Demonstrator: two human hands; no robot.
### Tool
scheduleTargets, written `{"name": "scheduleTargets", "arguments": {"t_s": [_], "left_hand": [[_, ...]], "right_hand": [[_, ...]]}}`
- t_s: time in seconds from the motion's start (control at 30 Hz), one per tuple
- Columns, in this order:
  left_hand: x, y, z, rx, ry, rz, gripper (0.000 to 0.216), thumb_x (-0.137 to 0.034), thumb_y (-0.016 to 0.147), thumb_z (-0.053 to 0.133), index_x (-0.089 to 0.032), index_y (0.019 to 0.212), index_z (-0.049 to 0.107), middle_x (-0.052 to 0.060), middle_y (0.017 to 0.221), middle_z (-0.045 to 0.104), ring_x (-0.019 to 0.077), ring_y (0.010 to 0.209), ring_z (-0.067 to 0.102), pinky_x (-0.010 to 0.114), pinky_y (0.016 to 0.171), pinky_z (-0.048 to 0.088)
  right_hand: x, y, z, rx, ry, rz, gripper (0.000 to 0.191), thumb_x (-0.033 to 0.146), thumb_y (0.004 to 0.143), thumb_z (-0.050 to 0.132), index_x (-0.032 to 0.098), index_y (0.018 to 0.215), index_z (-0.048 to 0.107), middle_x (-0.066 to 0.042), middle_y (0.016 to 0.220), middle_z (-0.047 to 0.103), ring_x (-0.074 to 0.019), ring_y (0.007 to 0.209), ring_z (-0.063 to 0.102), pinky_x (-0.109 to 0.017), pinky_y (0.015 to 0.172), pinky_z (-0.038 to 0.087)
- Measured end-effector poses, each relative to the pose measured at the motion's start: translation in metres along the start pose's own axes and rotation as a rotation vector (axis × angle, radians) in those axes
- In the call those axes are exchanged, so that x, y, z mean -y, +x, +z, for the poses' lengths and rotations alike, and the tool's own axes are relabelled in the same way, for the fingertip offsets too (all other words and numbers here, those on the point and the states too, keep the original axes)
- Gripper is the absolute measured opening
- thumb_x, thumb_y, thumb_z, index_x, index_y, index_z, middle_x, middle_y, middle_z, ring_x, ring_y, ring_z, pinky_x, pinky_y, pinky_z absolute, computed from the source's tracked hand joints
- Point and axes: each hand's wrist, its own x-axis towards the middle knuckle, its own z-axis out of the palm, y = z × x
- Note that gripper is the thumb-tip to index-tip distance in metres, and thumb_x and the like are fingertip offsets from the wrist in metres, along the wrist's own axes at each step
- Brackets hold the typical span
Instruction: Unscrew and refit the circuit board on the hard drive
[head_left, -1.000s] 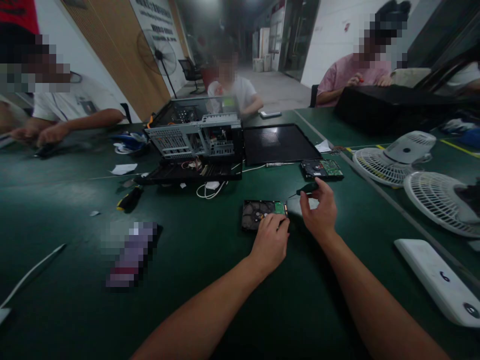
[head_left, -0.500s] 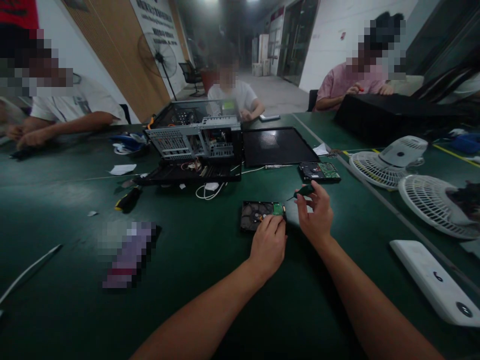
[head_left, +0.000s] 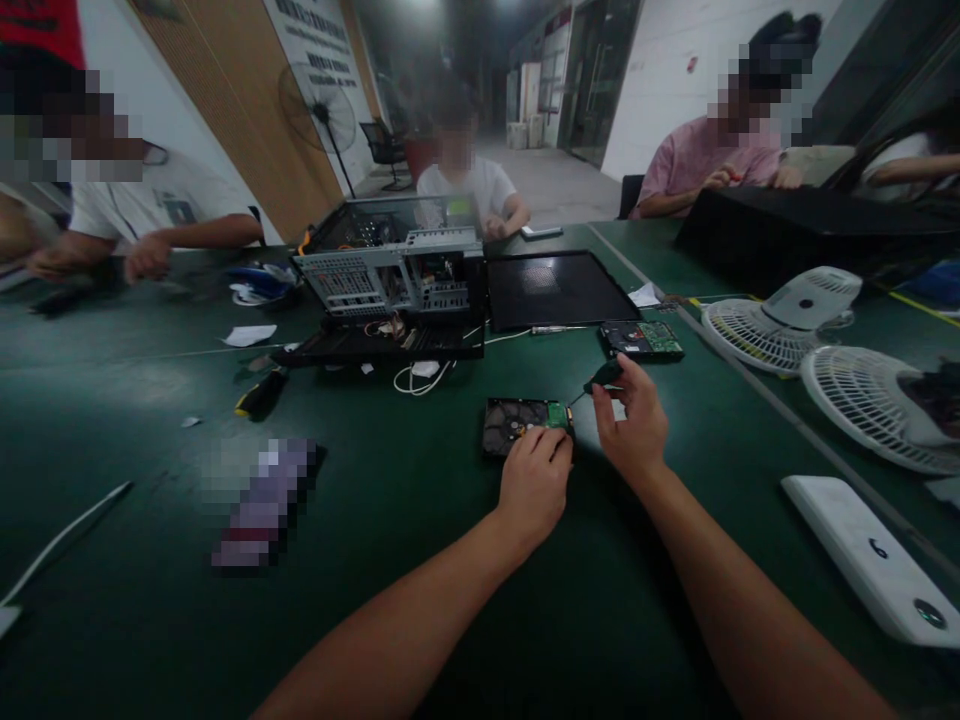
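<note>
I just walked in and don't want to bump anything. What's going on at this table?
The person's left hand rests on a hard drive lying on the green table. The right hand holds a small screwdriver, its tip at the drive's far right corner; whether it touches is unclear. Farther back are a second drive and an opened computer case.

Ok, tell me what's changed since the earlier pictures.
The right hand has tipped the screwdriver more steeply, its tip now by the near drive, contact unclear. At left, a co-worker's hand has swung rightward. The left hand stays on the drive, the right on the screwdriver.
</note>
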Motion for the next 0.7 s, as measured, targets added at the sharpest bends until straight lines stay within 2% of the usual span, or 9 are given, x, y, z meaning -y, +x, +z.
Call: {"name": "scheduleTargets", "arguments": {"t_s": [0.13, 0.33, 0.7], "left_hand": [[0.001, 0.0, 0.0, -0.015, -0.029, -0.008, 0.035, -0.016, 0.099, 0.063, -0.015, 0.133, 0.065, 0.011, 0.133, 0.069, 0.0303, 0.12, 0.061, 0.048, 0.101, 0.057], [0.003, 0.002, -0.002, -0.019, -0.085, 0.017, 0.031, -0.017, 0.1, 0.061, -0.017, 0.131, 0.067, 0.01, 0.134, 0.069, 0.0287, 0.122, 0.06, 0.047, 0.104, 0.057], [0.002, 0.002, -0.004, -0.025, -0.113, 0.001, 0.032, -0.016, 0.1, 0.061, -0.018, 0.131, 0.067, 0.01, 0.133, 0.069, 0.0288, 0.123, 0.06, 0.047, 0.103, 0.058]], "right_hand": [[0.002, 0.0, 0.0, -0.003, 0.026, -0.03, 0.055, 0.031, 0.101, 0.065, 0.025, 0.152, 0.046, -0.015, 0.13, 0.068, -0.0256, 0.101, 0.075, -0.046, 0.085, 0.068], [0.008, -0.002, 0.003, 0.053, 0.204, 0.002, 0.054, 0.028, 0.103, 0.061, 0.027, 0.151, 0.036, -0.014, 0.131, 0.068, -0.0251, 0.105, 0.078, -0.045, 0.087, 0.068], [0.011, -0.005, 0.006, 0.079, 0.241, 0.023, 0.053, 0.027, 0.104, 0.059, 0.028, 0.151, 0.034, -0.014, 0.132, 0.068, -0.025, 0.107, 0.079, -0.045, 0.09, 0.067]]}}
